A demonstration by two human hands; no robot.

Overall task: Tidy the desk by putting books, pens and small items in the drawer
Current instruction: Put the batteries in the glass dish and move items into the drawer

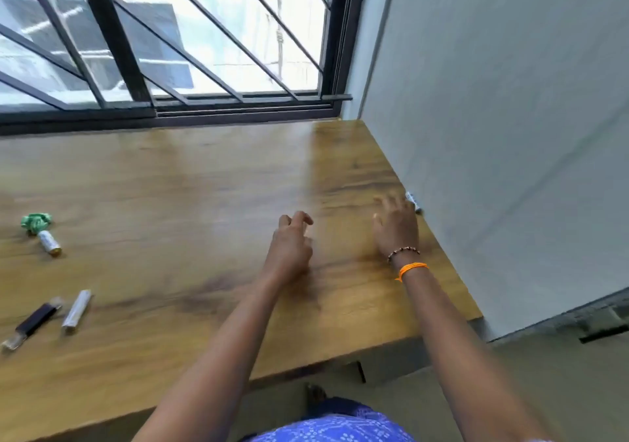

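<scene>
Both my hands are over the right part of the wooden desk [177, 183]. My right hand [396, 227] has its fingers spread and empty, its fingertips just short of a small white-and-dark item [413, 200] lying against the wall. My left hand [292, 246] hovers with loosely curled fingers and holds nothing. At the left of the desk lie a green crumpled item [35, 222], a small white and gold tube [49, 243], a pale stick [77, 310] and a dark pen-like item [32, 322]. The drawer front [391, 366] shows under the desk edge.
A barred window [170, 40] runs along the back of the desk. A pale wall [510, 135] bounds its right side. My foot [315, 395] and blue patterned clothing [337, 428] show below the front edge.
</scene>
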